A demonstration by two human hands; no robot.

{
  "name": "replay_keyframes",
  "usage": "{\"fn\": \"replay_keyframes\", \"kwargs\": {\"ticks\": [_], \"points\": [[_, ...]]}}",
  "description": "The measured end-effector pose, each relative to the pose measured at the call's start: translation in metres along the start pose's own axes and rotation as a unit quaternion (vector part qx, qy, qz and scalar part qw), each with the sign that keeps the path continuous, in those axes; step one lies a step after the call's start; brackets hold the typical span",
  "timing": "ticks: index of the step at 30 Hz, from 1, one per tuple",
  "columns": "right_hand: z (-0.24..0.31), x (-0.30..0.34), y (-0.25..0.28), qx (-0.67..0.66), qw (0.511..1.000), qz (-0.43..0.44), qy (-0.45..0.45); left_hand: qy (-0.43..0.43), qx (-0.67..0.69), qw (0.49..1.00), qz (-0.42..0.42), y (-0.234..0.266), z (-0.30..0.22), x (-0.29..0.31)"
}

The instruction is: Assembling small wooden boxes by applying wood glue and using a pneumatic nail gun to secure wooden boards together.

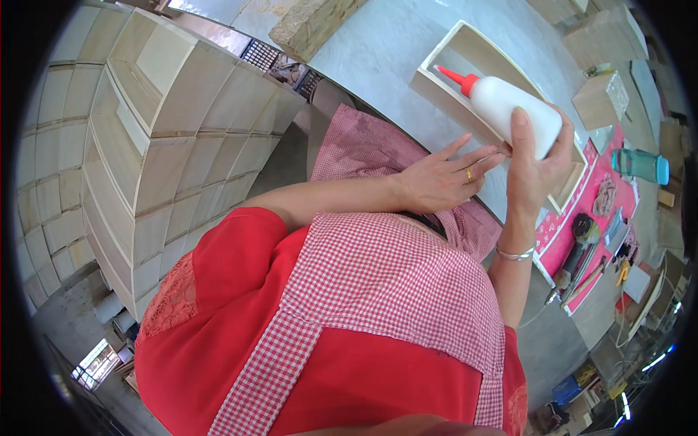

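My right hand [539, 163] is wrapped round a white squeeze bottle [512, 109] with a red pointed nozzle [456, 75]. The bottle lies tilted over an open-topped pale wooden box [445, 99], its nozzle aimed to the far left. My left hand [449, 176], with a ring on one finger, has its fingers stretched out and holds nothing. Its fingertips come close to the right hand at the near side of the box; whether they touch, I cannot tell. The box rests on a bluish-grey table [396, 54], and the bottle and right hand hide part of its inside.
Tall stacks of pale wooden boxes [171, 171] stand at my left. A wooden block [309, 29] lies on the table's far left. To the right are a pink cloth [560, 236] with tools, a teal jar [640, 166] and another wooden box [600, 99].
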State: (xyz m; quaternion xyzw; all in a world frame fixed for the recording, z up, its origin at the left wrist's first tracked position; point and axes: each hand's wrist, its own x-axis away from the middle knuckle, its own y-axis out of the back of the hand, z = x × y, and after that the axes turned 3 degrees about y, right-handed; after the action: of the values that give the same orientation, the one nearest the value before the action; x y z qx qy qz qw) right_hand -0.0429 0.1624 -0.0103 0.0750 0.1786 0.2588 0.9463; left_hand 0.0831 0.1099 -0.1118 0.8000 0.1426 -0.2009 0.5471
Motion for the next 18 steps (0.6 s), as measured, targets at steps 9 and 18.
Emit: {"fn": "replay_keyframes", "kwargs": {"ticks": [9, 18], "points": [[-0.001, 0.001, 0.010, 0.019, 0.999, 0.038, -0.002, 0.015, 0.036, 0.999, 0.034, 0.004, -0.004, -0.002], [-0.003, 0.012, 0.063, 0.118, 0.992, 0.013, 0.049, 0.014, 0.007, 0.997, 0.071, 0.003, -0.006, -0.005]]}}
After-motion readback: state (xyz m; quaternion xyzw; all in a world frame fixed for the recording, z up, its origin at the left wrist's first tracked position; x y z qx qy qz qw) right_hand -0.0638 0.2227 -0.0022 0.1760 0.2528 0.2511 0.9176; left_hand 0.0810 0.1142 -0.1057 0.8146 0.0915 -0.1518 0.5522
